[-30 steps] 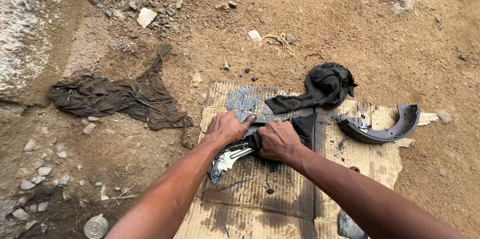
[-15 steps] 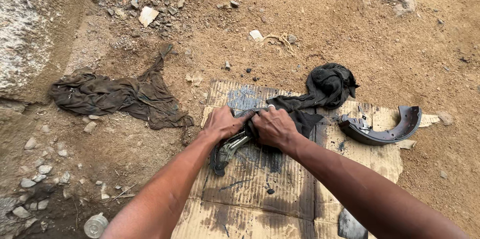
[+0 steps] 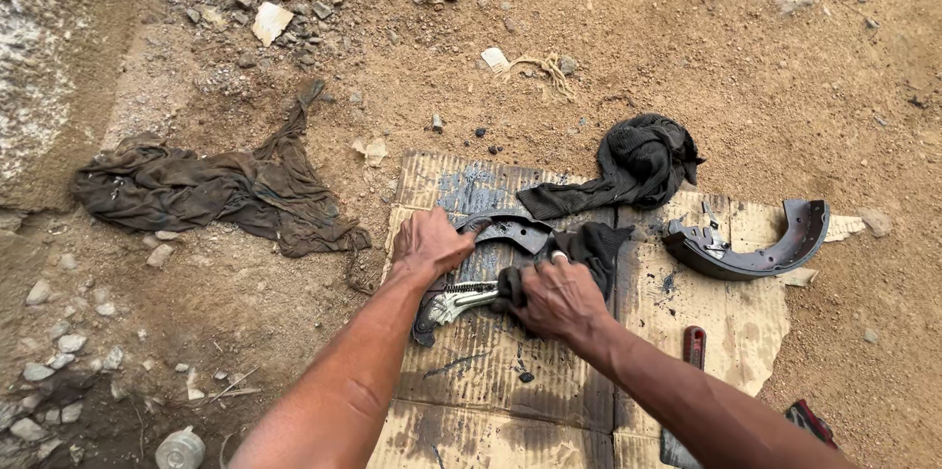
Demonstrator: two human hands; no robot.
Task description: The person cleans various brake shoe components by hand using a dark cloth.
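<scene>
Brake shoe (image 3: 491, 263) under my hands lies curved across the oil-stained cardboard sheet (image 3: 579, 371), near its middle. My left hand (image 3: 429, 243) grips the upper arc of it, fingers curled down over the rim. My right hand (image 3: 557, 295) is closed on a black rag (image 3: 594, 243) and presses it against the shoe's lower half, so those fingers are bunched tight around cloth. By my judgement the wiping is partway: the lower end of the metal web (image 3: 444, 307) shows bright and fairly clean, while the upper arc is dull and dark, though I cannot tell grime from shadow there. A second brake shoe (image 3: 751, 251) waits at the right edge of the cardboard, well apart from my hands, and it looks untouched by any rag. A second dark rag (image 3: 643, 165) sits bunched at the cardboard's far edge. A red-handled tool (image 3: 694, 343) lies on the cardboard near my right forearm. Everything rests on bare sandy ground (image 3: 638, 47) outdoors, scattered with pebbles, with a brown cloth (image 3: 206, 189) spread to the left beside a rough concrete block (image 3: 39, 67).
</scene>
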